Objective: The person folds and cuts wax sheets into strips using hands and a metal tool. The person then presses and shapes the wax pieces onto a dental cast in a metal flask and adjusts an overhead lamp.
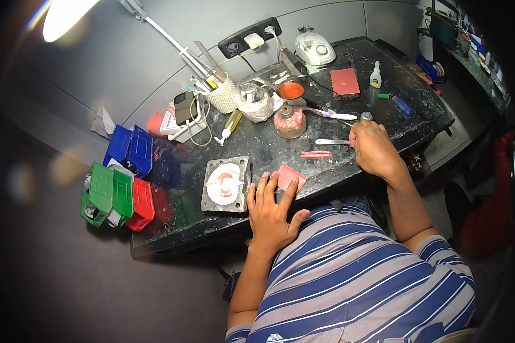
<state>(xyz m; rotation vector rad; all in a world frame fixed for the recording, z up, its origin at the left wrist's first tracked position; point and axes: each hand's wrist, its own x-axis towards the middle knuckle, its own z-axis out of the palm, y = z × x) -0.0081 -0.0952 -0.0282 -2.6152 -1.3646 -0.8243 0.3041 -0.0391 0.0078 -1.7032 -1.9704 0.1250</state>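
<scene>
My left hand [272, 214] lies with fingers spread at the table's near edge, its fingertips on a small pink wax sheet [290, 176]. Left of it stands a square metal flask [244, 171] filled with white plaster [226, 197] that has a reddish arch-shaped mark. My right hand [377, 150] is closed, its curled fingers over the right end of a metal spatula [332, 142]; whether the spatula is lifted I cannot tell. Between the hands lie thin pink wax strips [316, 154]. Beyond them stands a glass spirit burner [290, 124] smeared with pink wax.
Blue [140, 150], green [100, 191] and red [143, 203] bins stand at the left edge. Behind are a tool cup [222, 97], a white bag [254, 106] and a white control box [315, 48]. A larger pink sheet [345, 82] and a small white bottle [375, 75] lie back right.
</scene>
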